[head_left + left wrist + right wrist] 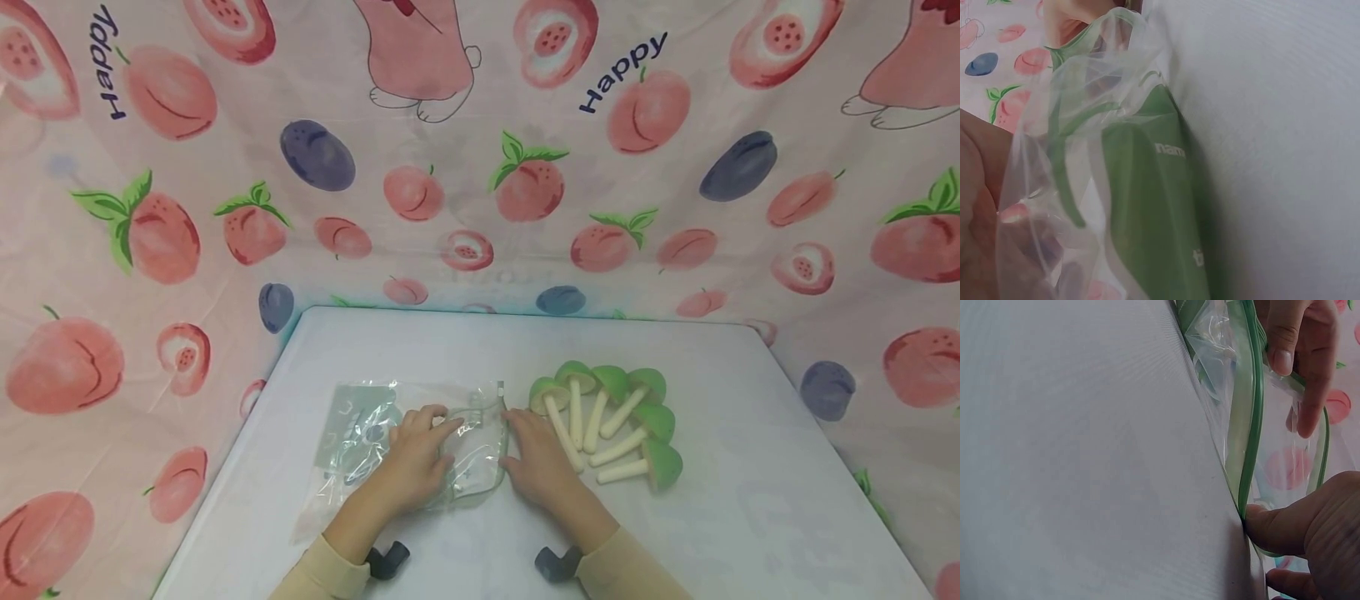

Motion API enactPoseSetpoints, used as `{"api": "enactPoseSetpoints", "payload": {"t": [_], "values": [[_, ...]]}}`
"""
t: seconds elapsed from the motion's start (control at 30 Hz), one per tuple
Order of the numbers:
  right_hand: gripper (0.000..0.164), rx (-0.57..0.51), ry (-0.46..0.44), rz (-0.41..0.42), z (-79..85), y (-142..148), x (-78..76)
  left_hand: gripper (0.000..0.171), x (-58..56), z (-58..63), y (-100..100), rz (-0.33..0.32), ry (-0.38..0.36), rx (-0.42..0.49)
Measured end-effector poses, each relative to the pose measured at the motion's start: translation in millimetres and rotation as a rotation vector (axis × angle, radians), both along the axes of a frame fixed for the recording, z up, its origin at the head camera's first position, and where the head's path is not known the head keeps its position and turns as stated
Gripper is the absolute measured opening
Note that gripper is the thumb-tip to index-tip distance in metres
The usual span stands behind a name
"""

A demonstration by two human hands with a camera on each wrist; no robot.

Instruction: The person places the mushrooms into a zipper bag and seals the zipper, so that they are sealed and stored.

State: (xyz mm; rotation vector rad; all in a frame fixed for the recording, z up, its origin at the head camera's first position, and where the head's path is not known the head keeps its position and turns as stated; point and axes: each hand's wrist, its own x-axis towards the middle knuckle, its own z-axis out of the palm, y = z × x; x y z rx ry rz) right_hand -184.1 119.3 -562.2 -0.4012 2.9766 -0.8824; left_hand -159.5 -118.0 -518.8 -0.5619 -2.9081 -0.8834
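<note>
A clear zip bag (472,462) with a green-edged mouth lies on the white table, with a green printed panel (337,429) at its left part. In the right wrist view its green zip strip (1254,425) stands parted from the other rim. My left hand (416,454) rests over the bag's middle, thumb and forefinger apart near the mouth. My right hand (543,458) is at the mouth's right edge, where its thumb and fingers pinch the rim. Just right of that hand lie several toy mushrooms (630,417) with green caps and cream stems. The left wrist view shows the bag's panel (1147,206) close up.
The white table (750,500) meets a fruit-printed cloth (465,183) at the back and sides. Dark wrist straps (557,565) show by both cream sleeves (626,562).
</note>
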Motion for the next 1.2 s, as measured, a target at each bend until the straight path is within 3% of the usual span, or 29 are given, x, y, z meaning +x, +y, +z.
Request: {"api": "enactPoseSetpoints", "payload": {"t": [0.27,0.57,1.03,1.2], "values": [[0.07,0.0,0.001,-0.001,0.9,0.0,1.1,0.053,1.2,-2.5,1.2,-0.01,0.012,-0.037],[0.07,0.003,-0.01,-0.003,1.2,-0.2,1.6,0.055,0.3,-2.1,1.0,-0.007,0.018,-0.004],[0.071,0.007,-0.005,-0.007,0.6,-0.5,1.2,0.061,0.9,0.7,0.4,-0.001,-0.057,0.043],[0.072,0.0,-0.012,-0.01,0.9,-0.7,1.3,0.061,0.0,1.3,-1.5,-0.006,-0.025,0.05]]}}
